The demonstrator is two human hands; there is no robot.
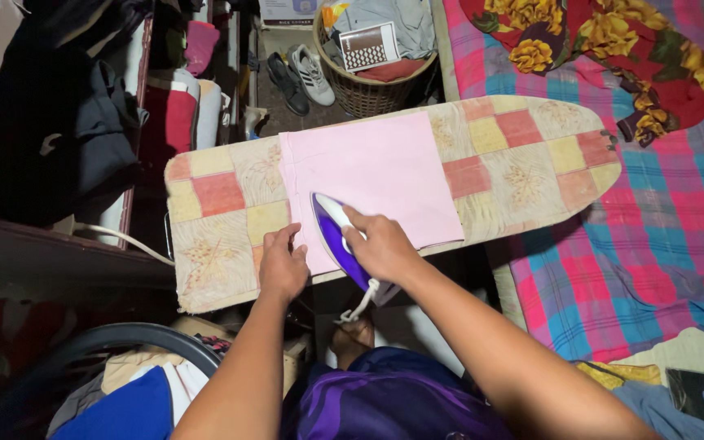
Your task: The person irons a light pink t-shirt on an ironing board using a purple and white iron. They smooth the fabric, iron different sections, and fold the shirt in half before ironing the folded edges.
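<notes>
Pink cloth (376, 175) is pinned flat by the left hand (282, 267) (fingers spread). The purple iron (337, 240), gripped by the right hand (380, 246), is best glided slowly, away from those fingers.

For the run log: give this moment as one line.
right hand: grips purple iron | left hand: flat on pink cloth | ironing board

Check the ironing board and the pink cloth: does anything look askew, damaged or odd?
Nothing stands out. The pink cloth lies flat and squared across the ironing board. The right hand grips the purple iron on the cloth's near edge; the left hand presses the cloth's corner flat.
</notes>
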